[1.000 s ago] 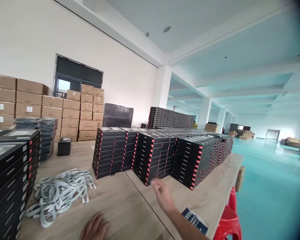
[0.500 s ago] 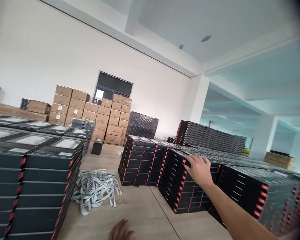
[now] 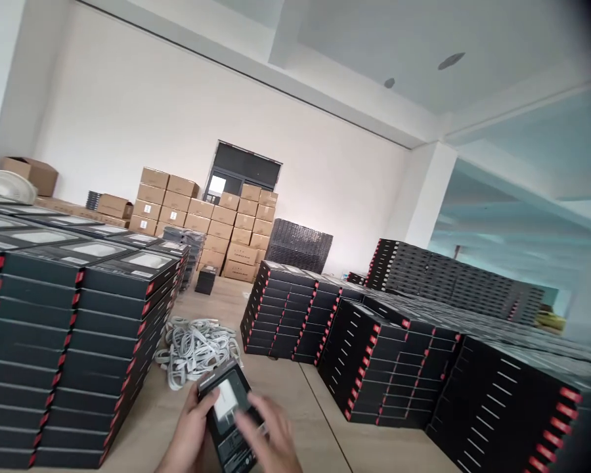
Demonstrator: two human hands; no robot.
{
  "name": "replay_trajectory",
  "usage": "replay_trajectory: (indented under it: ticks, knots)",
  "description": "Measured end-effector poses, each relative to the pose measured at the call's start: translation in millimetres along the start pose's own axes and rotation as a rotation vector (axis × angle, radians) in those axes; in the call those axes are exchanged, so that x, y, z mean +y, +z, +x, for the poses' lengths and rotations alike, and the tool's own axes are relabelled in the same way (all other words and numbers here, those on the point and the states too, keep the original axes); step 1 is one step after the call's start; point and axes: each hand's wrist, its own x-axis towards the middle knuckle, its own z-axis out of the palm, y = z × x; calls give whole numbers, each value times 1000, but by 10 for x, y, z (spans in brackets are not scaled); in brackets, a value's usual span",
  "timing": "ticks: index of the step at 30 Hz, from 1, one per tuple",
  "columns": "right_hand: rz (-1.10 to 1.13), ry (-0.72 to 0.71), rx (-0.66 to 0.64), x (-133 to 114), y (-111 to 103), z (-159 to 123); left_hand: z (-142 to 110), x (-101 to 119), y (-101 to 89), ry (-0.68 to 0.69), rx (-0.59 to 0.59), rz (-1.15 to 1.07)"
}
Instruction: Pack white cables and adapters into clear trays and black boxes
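A small black box (image 3: 224, 424) with a white product picture on its face is held tilted at the bottom centre. My left hand (image 3: 190, 427) grips its left side, thumb on the front edge. Over the right part of the face, my right hand (image 3: 270, 430) has its fingers stretched apart, slightly blurred; whether they touch the box I cannot tell. Just beyond lies a loose pile of white cables (image 3: 194, 348) on the wooden table (image 3: 295, 387). To the right stands a stack of black boxes (image 3: 364, 368) with red corner marks.
A tall block of black boxes (image 3: 98, 328) rises at the left. Another stack (image 3: 502, 407) fills the right front. Behind are a short dark stack (image 3: 205, 280), brown cartons (image 3: 221, 230) against the wall, and long rows of dark boxes (image 3: 453, 276).
My right hand has come from the right-hand stack to the bottom centre. A black box is now in my left hand, and that stack's near column looks lower. The view has shifted left.
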Motion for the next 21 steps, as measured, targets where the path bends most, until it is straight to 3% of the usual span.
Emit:
replay_trajectory:
  ticks: [3,5,6,8,11,14,17,21]
  knots:
    - [440,198,-180,-24,-101,238,1,116,-24,63,-51,99]
    - [652,250,-271,18,-96,316,8,120,-1,124,-24,221]
    - [686,245,-243,51,-50,318,5,102,21,156,3,287]
    - [614,236,-66,116,103,263,-25,41,85,222,21,415]
    - [396,244,104,171,337,149,-114,-33,189,353,-48,556]
    - [384,208,47,191,427,125,-181,20,213,505,4,758]
    - [653,253,-48,213,357,166,-203,180,138,701,35,1155]
    - [947,308,-25,206,159,183,-219,261,44,875,-170,1599]
